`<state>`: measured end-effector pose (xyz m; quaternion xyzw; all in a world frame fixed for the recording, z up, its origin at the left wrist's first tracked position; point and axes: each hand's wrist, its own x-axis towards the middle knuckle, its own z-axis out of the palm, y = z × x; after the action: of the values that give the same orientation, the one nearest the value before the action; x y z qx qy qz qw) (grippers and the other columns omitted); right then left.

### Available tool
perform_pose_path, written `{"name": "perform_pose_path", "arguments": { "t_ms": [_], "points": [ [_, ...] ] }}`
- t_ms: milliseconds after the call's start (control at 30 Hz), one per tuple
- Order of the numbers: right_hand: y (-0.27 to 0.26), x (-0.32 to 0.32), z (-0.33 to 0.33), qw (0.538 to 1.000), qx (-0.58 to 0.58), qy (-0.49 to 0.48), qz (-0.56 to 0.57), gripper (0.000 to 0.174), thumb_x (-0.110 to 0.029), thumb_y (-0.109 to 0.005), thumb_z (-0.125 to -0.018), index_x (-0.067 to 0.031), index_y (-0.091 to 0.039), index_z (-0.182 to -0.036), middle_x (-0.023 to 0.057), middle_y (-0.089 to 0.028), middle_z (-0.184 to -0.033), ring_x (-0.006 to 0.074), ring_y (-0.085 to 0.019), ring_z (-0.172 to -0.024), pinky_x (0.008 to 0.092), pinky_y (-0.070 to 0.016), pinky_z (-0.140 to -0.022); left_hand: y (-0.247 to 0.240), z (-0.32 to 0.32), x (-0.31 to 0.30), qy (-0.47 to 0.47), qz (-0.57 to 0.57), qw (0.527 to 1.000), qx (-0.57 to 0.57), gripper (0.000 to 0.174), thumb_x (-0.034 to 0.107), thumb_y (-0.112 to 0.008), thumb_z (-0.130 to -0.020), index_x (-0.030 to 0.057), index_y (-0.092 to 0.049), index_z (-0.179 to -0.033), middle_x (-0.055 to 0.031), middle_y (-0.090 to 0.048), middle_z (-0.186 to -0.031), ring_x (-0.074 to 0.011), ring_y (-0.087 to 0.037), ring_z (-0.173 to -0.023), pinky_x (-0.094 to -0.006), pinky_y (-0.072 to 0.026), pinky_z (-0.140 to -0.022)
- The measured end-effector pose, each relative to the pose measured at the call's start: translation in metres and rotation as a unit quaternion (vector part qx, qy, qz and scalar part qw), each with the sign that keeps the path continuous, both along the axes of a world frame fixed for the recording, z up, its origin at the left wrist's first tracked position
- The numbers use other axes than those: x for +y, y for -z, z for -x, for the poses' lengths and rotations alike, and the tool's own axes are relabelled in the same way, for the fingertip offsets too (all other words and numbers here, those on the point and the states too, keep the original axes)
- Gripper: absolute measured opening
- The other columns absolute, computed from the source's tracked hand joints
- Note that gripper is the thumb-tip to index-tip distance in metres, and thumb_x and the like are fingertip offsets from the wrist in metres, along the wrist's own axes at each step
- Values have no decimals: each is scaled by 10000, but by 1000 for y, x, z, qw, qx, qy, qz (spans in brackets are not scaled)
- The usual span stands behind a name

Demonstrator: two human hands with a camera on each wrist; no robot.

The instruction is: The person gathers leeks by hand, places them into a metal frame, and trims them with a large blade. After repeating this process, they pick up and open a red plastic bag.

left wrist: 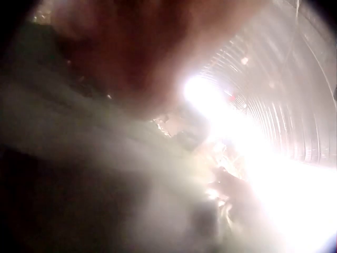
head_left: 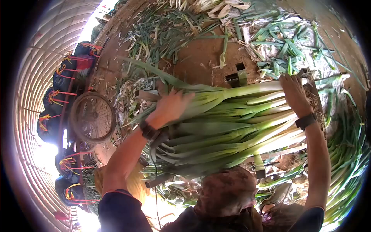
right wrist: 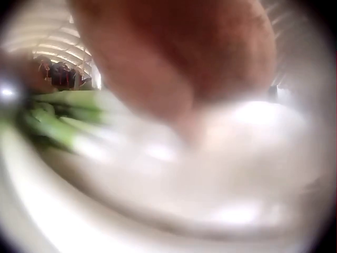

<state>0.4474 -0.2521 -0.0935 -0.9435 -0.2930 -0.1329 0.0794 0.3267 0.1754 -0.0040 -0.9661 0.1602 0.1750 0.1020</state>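
A thick layer of long green onions (head_left: 232,135) lies across a low metal rack, white ends to the right and leaves to the left. My right hand (head_left: 294,92) grips the white end of the farthest stalk, which shows on both sides of it. In the right wrist view the thumb (right wrist: 152,84) presses against blurred white stalks (right wrist: 142,153). Over the leaves on the left is my left hand (head_left: 172,106), blurred, with a long leaf (head_left: 154,71) running out past it. Its fingers are too blurred to tell whether they hold the leaves.
Square metal posts (head_left: 237,75) of the rack stick up beyond the stalks. Loose leaves (head_left: 282,42) litter the dirt floor, and more green onions (head_left: 348,158) are heaped at the right. A spoked wheel (head_left: 92,116) and dark bundles with bright ties (head_left: 62,77) stand at the left.
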Motion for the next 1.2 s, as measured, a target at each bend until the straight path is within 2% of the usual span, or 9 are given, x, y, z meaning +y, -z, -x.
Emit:
{"name": "perform_pose_path", "arguments": {
  "t_ms": [100,267,367,433,533,667,833,1067,1200],
  "points": [
    [11,-2,0,1000,11,-1,-9,359,50,-456,-833,-18,-518,-1179,183,-553,-1150,359,-526,-1057,476,-386,-982,-25,38,-12,-221,22,975,-8,638,466,-397,-1021,-59,-401,-1384,-310,-487,-1314,-490,-519,-1154,-537,-455,-952],
    [14,-6,-2,999,30,-18,-9,347,53,-456,-831,-25,-494,-1167,160,-542,-1075,336,-514,-1052,462,-379,-999,-26,22,-2,-67,-79,986,-132,655,490,-390,-1018,-51,-397,-1388,-267,-470,-1367,-483,-499,-1192,-526,-454,-965],
    [18,-7,0,999,-9,-30,-16,368,66,-458,-813,-30,-482,-1168,160,-525,-1057,342,-504,-1040,467,-380,-987,-20,-48,0,121,130,961,-212,446,400,-518,-968,51,-572,-1242,-220,-552,-1286,-431,-514,-1204,-503,-451,-971],
    [15,-5,-1,1000,0,-17,-9,385,72,-461,-802,-31,-480,-1172,158,-518,-1048,345,-499,-1034,471,-379,-986,-13,-95,-17,-155,236,949,145,528,419,-369,-1037,94,-414,-1450,-212,-386,-1481,-412,-456,-1280,-528,-403,-1042],
    [15,-3,0,1000,12,0,-11,435,93,-473,-765,-32,-485,-1182,157,-515,-1029,344,-496,-1017,461,-378,-966,13,-117,-32,-25,210,961,175,424,328,-413,-992,41,-610,-1234,-195,-629,-1233,-398,-558,-1149,-433,-429,-994],
    [19,-6,-3,1000,-15,-13,-14,242,-41,-465,-900,-26,-536,-1132,139,-566,-1012,311,-556,-1024,456,-411,-970,44,-135,-38,-70,332,906,252,481,363,-369,-1007,38,-578,-1294,-192,-566,-1349,-391,-551,-1178,-443,-418,-1000],
    [27,-12,-6,999,-28,-24,-21,280,-48,-462,-903,-18,-532,-1172,144,-568,-1046,319,-546,-1049,456,-404,-987,38,-129,-25,-38,-81,965,248,524,458,-285,-1047,157,-472,-1434,-162,-687,-1096,-331,-650,-1012,-483,-489,-891],
    [21,-7,-3,999,17,-16,-28,343,11,-471,-848,-28,-533,-1183,143,-556,-1066,316,-529,-1057,451,-390,-996,-62,-50,-55,-172,-143,972,77,880,692,-295,-953,-80,-703,-837,-258,-648,-747,-409,-672,-809,-471,-537,-736],
    [24,-11,-5,1000,9,-14,-6,365,24,-461,-837,-29,-516,-1194,140,-536,-1080,319,-506,-1039,445,-391,-974,-75,21,-71,-125,-171,977,36,790,661,-411,-938,-73,-702,-907,-223,-665,-752,-383,-685,-803,-477,-538,-702]
  ]
}}
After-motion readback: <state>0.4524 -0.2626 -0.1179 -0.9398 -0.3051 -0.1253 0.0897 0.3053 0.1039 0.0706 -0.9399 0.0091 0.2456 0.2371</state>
